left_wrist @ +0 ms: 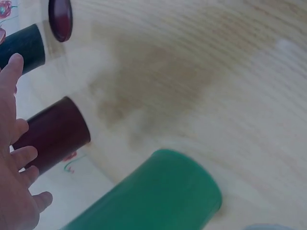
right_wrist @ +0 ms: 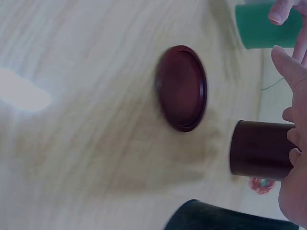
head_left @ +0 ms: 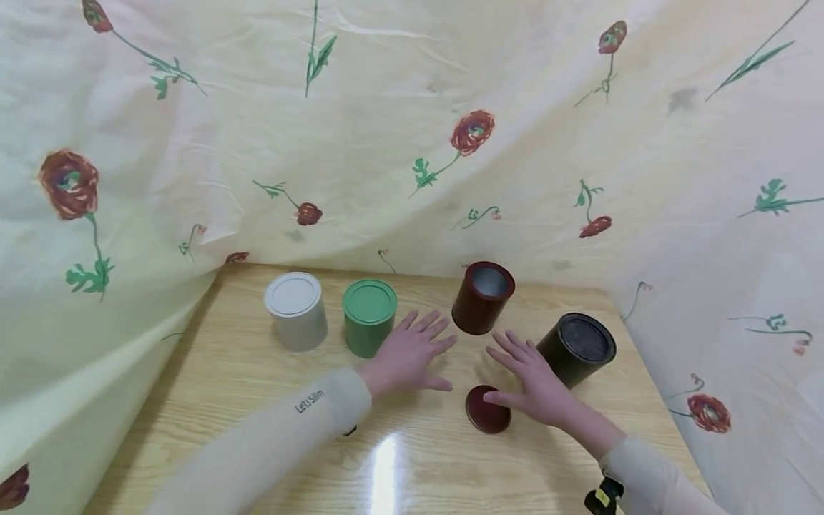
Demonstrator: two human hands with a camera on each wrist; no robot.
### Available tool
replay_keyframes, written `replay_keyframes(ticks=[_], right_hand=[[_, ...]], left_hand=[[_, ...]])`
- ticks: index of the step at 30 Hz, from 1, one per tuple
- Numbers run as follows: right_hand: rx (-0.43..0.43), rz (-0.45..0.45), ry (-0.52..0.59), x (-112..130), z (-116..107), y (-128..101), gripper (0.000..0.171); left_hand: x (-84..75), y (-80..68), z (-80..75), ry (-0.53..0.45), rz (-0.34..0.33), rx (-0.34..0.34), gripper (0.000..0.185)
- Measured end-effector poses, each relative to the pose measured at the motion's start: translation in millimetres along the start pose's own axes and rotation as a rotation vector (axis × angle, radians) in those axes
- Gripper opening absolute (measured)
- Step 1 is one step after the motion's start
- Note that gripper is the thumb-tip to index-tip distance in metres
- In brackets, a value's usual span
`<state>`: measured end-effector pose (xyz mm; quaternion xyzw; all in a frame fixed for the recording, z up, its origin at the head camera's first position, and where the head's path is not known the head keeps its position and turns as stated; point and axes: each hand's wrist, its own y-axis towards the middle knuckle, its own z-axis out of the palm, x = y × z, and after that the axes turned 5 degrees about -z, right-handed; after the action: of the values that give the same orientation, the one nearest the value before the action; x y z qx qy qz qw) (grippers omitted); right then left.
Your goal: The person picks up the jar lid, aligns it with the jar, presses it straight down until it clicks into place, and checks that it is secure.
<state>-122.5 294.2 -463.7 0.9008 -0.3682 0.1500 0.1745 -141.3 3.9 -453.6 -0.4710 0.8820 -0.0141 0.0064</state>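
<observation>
A dark red canister (head_left: 475, 307) stands with its mouth uncovered toward the back of the table. Its round dark red lid (head_left: 483, 418) lies on the wood nearer the front, and it shows whole in the right wrist view (right_wrist: 182, 88). My left hand (head_left: 412, 354) is spread above the table, just right of the green canister (head_left: 365, 332), holding nothing. Fingers extended, my right hand (head_left: 531, 379) hovers between the lid and the black canister (head_left: 566, 357); its thumb overlaps the lid in the head view, but the right wrist view shows them apart.
A white lidded canister (head_left: 299, 322) stands left of the green one, which also has its lid on. Flowered cloth (head_left: 360, 143) hangs behind and at both sides of the wooden table (head_left: 244, 415). A bright reflection lies on the front of the tabletop.
</observation>
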Motion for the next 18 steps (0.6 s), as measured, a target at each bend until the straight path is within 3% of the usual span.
replay_keyframes(ticks=[9, 18], right_hand=[[0.002, 0.021, 0.011, -6, 18, -26, 0.078], [-0.027, 0.008, -0.019, -15, 35, -50, 0.087]], left_hand=[[-7.8, 4.8, 30.4, -0.016, 0.018, 0.011, 0.091], [-15.1, 7.7, 48.2, -0.052, 0.041, 0.033, 0.093]])
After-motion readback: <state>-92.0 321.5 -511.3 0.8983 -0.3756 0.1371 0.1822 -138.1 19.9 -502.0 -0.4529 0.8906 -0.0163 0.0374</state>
